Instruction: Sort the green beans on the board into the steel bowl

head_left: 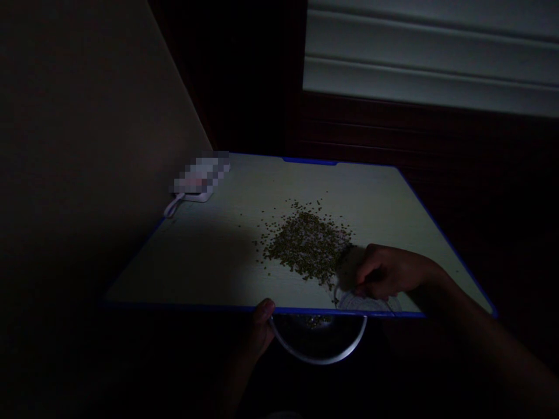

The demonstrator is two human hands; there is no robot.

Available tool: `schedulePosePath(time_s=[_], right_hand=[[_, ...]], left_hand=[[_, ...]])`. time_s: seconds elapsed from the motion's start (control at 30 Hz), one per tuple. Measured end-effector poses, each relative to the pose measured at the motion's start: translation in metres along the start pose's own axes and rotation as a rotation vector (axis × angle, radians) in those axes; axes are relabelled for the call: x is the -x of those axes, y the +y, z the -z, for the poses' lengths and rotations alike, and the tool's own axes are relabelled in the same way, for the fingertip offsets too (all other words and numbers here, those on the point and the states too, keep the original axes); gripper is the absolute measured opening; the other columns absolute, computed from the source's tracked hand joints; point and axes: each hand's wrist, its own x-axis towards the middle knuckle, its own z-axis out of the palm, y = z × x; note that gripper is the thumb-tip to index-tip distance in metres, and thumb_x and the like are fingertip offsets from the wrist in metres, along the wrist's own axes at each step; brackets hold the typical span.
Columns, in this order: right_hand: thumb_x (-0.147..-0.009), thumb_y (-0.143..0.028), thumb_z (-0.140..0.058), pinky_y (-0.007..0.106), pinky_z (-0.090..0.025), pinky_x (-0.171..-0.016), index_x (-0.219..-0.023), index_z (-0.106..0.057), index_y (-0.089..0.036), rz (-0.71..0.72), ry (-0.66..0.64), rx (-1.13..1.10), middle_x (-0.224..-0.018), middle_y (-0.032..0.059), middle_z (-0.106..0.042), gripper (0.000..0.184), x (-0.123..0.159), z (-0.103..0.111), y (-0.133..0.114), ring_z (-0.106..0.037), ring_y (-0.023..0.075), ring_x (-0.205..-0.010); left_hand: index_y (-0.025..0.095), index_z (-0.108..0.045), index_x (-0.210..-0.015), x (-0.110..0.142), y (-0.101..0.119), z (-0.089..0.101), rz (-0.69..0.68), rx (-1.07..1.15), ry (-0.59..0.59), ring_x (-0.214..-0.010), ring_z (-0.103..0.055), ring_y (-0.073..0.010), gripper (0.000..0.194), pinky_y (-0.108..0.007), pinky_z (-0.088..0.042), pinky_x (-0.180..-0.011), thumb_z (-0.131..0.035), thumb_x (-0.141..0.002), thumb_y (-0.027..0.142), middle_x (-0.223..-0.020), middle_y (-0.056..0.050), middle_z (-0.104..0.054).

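A scattered heap of small greenish-brown seeds or beans (305, 241) lies on the pale tabletop (209, 256). My right hand (386, 272) is at the near right side of the heap, its fingers curled down and closed. Whatever they hold is too dark to make out. Just below them a clear, round, ridged thing (364, 304) shows at the table's near edge. My left hand (263, 323) grips the left rim of a metal bowl (321, 358), thumb up by the table edge. The bowl sits under that edge, partly hidden by it, with some seeds inside.
A blue rim (183, 306) borders the table. On its far left corner rests a white object with a strap loop (174, 205), mostly blurred out. A wall (87, 116) stands close on the left. Pale horizontal panels (428, 52) are at the back right. The room is very dark.
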Motion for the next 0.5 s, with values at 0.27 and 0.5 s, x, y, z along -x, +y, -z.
schedulePosePath(time_s=[0.27, 0.5], right_hand=[[-0.081, -0.01, -0.064, 0.015, -0.032, -0.044, -0.068, -0.064, -0.011, 0.069, 0.064, 0.0, -0.052, -0.0065, -0.05, 0.013, 0.0009, 0.001, 0.0044, -0.043, 0.0043, -0.044], [-0.078, -0.005, -0.061, 0.015, -0.03, -0.044, -0.062, -0.059, -0.012, 0.072, 0.134, 0.01, -0.051, -0.0074, -0.045, 0.017, 0.0001, 0.0039, -0.0017, -0.039, 0.0039, -0.045]], left_hand=[[0.019, -0.066, -0.052, -0.0016, -0.0002, 0.0003, -0.027, -0.005, 0.017, -0.082, -0.071, -0.0359, 0.021, -0.05, -0.052, -0.087, -0.078, -0.056, 0.035, -0.052, -0.004, -0.069], [0.019, -0.065, -0.051, -0.0029, -0.0002, 0.0001, -0.029, -0.029, -0.009, -0.077, -0.071, -0.0341, 0.022, -0.049, -0.053, -0.084, -0.077, -0.057, 0.037, -0.051, -0.004, -0.068]])
